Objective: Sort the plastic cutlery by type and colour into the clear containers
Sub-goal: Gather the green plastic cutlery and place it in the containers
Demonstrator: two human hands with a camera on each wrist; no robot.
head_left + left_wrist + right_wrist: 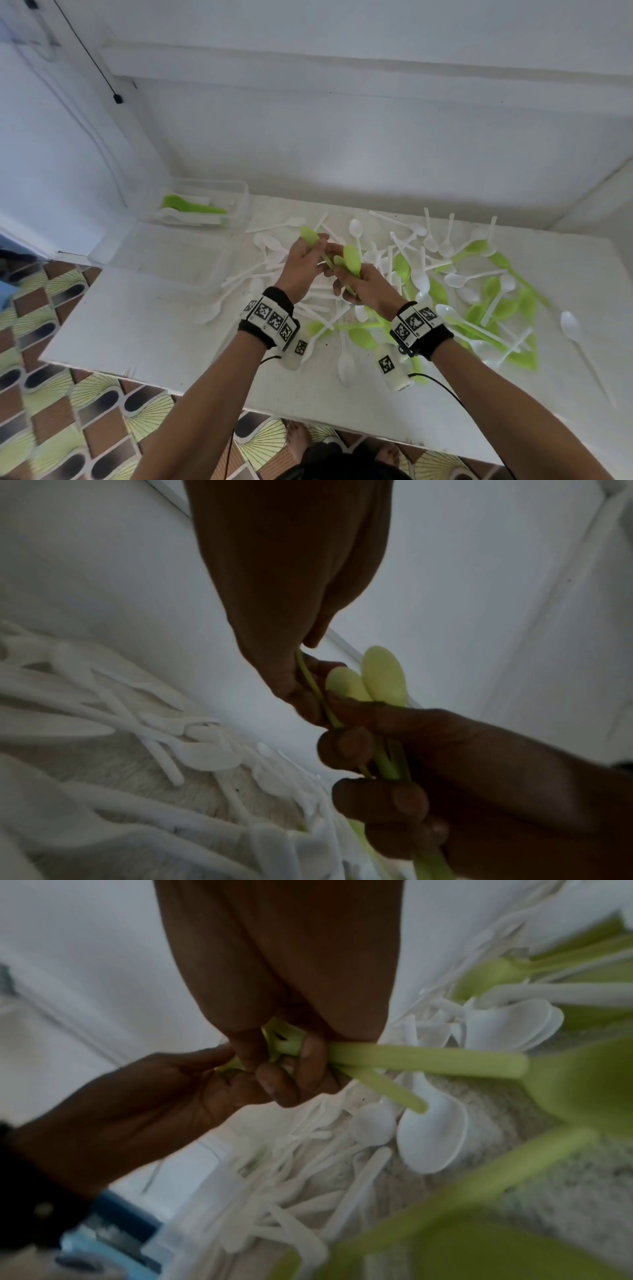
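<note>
Both hands meet above the middle of the white table (pixel 137 325). My left hand (pixel 306 255) pinches one green spoon (pixel 310 236) by its thin handle (pixel 310 681), bowl pointing away. My right hand (pixel 347 279) grips a small bunch of green spoons (pixel 352 260) by their handles (pixel 428 1061), and two bowls (pixel 383 677) stick up past its fingers. The left fingers touch the right hand's bunch. At the back left a clear container (pixel 241 195) holds green spoons and some white pieces. A second clear container (pixel 209 277) stands nearer, left of the hands.
A loose pile of white and green plastic spoons (pixel 479 291) covers the table's middle and right. One white spoon (pixel 572 325) lies alone at the far right. A wall runs close behind the table. Patterned floor tiles (pixel 68 411) lie beyond the table's left and front edges.
</note>
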